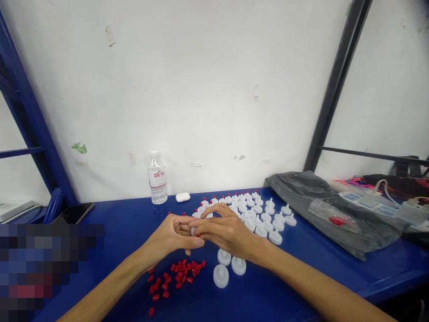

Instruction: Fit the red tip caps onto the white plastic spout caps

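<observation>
My left hand [170, 237] and my right hand [226, 230] meet above the blue table [127, 223], fingers pinched together around a small white cap piece [193, 231] with a bit of red showing. Just below them lies a scatter of several small red caps [181, 273]. Three bare white nozzle lids [229, 266] sit under my right wrist. Behind my hands stand rows of white lids fitted with red tips [254, 210].
A clear water bottle [157, 179] and a white earbud case [182, 197] stand by the wall. A dark phone [73, 213] lies at the left. A grey plastic bag [321, 210] with a clear pouch of red pieces lies right, beside a power strip [372, 201].
</observation>
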Available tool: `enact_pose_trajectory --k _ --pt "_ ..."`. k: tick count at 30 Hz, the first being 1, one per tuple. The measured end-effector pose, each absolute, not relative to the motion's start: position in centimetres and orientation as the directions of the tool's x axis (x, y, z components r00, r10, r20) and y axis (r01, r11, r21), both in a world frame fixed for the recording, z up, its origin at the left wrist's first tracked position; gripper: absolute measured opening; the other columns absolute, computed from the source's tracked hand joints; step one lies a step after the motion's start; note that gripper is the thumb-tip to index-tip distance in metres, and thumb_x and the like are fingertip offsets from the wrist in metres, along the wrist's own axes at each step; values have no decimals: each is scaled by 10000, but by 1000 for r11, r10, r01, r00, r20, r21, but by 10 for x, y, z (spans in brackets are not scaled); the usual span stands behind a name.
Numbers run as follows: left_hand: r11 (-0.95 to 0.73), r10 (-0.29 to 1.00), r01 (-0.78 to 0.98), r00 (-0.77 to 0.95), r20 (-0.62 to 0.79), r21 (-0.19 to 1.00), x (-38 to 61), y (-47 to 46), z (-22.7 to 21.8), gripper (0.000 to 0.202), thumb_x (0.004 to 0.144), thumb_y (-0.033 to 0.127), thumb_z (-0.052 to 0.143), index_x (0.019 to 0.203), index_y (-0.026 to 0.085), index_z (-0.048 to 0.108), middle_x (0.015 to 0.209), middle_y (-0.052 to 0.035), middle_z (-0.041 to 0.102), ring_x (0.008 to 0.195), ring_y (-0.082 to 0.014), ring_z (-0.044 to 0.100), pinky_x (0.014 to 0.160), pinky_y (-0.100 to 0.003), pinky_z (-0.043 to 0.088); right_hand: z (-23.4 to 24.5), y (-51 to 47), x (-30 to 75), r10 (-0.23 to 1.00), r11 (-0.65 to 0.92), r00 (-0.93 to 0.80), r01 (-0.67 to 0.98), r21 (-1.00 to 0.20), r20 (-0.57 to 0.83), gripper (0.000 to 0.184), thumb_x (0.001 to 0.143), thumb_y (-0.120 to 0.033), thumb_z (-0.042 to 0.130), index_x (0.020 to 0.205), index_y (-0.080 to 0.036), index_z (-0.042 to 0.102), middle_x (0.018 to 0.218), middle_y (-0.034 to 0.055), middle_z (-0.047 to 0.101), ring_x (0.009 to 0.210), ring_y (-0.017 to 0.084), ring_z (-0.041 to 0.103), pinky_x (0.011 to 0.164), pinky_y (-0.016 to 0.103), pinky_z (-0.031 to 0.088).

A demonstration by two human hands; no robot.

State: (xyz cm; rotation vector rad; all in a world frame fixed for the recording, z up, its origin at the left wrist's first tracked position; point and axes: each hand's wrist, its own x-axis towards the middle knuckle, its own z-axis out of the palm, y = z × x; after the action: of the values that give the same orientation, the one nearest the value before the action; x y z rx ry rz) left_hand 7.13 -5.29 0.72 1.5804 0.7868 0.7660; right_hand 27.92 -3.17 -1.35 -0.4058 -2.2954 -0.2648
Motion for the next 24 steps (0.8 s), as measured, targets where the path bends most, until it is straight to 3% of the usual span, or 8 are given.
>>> enact_pose_trajectory --k 5,13,24 --pt "-161 855 87 509 95 983 68 -48 -3 404 703 273 836 1075 139 755 789 -33 724 636 -124 607 554 -220 508 -14 -32 278 200 918 -658 386 97 726 140 972 -221 588 1068 -236 689 1058 23 756 1103 171 610 957 353 479" --pt "-213 862 49 480 164 976 66 -42 -16 492 698 255 850 1162 148 726 910 -59 778 776 -195 698 627 -261 562 -13 -33 277 176 941 -613 333 51 770 157 1001 -235 542 1078 -231 678 1074 18 759 1081 180 624 940 358 494" --pt "-193 898 37 408 161 981 71 -49 -14 418 704 265 856 1088 142 746 775 -13 740 636 -106 614 537 -188 520 -13 -33 277 173 944 -615 325 48 770 178 1004 -191 519 1113 -233 653 1121 20 744 1103 178 612 947 354 500"
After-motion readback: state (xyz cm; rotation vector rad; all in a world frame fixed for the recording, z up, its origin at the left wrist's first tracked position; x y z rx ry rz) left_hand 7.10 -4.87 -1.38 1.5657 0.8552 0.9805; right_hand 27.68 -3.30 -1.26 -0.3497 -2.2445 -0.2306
